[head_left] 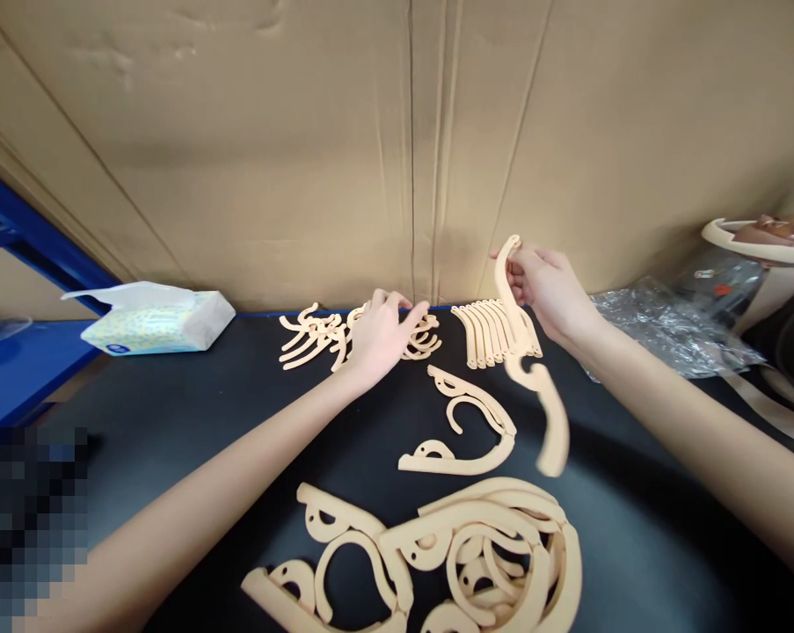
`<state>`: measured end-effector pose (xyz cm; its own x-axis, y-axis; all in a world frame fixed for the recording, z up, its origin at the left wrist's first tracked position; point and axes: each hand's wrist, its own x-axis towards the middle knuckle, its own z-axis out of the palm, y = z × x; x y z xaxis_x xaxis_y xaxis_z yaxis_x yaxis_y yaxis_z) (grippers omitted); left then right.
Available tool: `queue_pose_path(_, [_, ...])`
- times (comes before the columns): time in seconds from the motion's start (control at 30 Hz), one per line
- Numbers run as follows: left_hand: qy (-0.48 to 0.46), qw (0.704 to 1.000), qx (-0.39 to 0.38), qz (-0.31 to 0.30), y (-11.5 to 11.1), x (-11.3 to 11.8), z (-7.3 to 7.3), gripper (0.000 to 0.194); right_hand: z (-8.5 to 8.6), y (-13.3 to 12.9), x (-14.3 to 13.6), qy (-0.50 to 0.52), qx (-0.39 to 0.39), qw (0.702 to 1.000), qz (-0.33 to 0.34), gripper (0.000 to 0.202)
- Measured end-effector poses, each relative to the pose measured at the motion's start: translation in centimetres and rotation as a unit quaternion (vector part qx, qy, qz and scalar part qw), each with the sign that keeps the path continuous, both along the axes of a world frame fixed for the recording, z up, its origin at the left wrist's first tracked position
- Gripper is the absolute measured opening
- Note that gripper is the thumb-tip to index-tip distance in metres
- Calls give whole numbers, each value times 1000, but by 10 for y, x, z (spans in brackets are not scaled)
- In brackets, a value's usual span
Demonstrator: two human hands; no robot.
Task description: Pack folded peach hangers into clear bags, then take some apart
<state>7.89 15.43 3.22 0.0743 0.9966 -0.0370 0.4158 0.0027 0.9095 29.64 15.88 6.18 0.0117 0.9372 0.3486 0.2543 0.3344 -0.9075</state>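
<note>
In my right hand [540, 280], closed near its upper end, hangs a beige plastic folding-hanger piece [516, 312], two curved arms joined end to end with the lower arm [555, 426] pointing down. My left hand [384, 332] reaches over a loose pile of small beige hanger hooks [424, 338], thumb and fingers apart; its fingertips are partly hidden. Left of it lie more small curved pieces [314, 334]. Behind the held piece stands a neat row of curved hanger arms [485, 334]. One folding hanger [482, 453] with its hook lies between my forearms.
Several hangers [542, 527] overlap in a heap at the near edge of the black table [238, 440]. A tissue pack [163, 321] sits at the far left. Crumpled clear plastic [653, 321] and a strapped bag lie right. Cardboard [271, 158] walls off the back.
</note>
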Motion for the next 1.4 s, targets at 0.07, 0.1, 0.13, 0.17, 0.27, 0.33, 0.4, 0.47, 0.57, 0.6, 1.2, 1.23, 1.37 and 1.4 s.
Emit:
queue_pose_path(0.07, [-50, 997, -43, -34, -5, -2, 5, 52, 2, 0, 1, 23, 4, 1000, -14, 17])
queue_pose_path(0.1, [-79, 992, -75, -59, -8, -3, 9, 64, 3, 0, 2, 28, 9, 999, -20, 12])
queue_pose_path(0.13, [-108, 985, -107, -85, -11, -4, 14, 71, 4, 0, 3, 28, 15, 999, -23, 8])
queue_pose_path(0.17, [-137, 976, -134, -105, -14, -5, 19, 71, 4, 0, 3, 22, 21, 999, -24, 7])
queue_pose_path(0.27, [-213, 955, -168, -115, -20, -9, 32, 49, 6, -1, 4, -33, 38, 999, -11, 18])
queue_pose_path(0.33, [-249, 951, -159, -92, -21, -12, 36, 33, 9, -4, 3, -95, 49, 994, -1, 21])
queue_pose_path(0.4, [-269, 950, -144, -69, -20, -14, 37, 28, 11, -9, 0, -172, 63, 983, 1, 22])
queue_pose_path(0.47, [-275, 952, -127, -54, -19, -14, 34, 28, 12, -16, -5, -255, 77, 964, -1, 21])
queue_pose_path(0.57, [-255, 962, -90, -38, -20, -13, 30, 30, 12, -27, -14, -370, 97, 923, -22, 14])
queue_pose_path(0.6, [-240, 968, -70, -33, -21, -13, 29, 30, 11, -30, -16, -404, 104, 908, -34, 15])
queue_pose_path(1.2, [282, 934, 214, -54, -44, -16, 27, 34, -18, -37, -49, -401, 78, 908, 96, 30])
queue_pose_path(1.23, [307, 925, 219, -50, -44, -18, 29, 33, -19, -31, -46, -376, 71, 918, 102, 31])
queue_pose_path(1.37, [375, 900, 219, -40, -33, -42, 39, 31, -22, 3, -15, -292, 56, 954, 37, 32])
queue_pose_path(1.4, [385, 897, 213, -40, -25, -52, 41, 31, -22, 10, -4, -277, 60, 959, 2, 33])
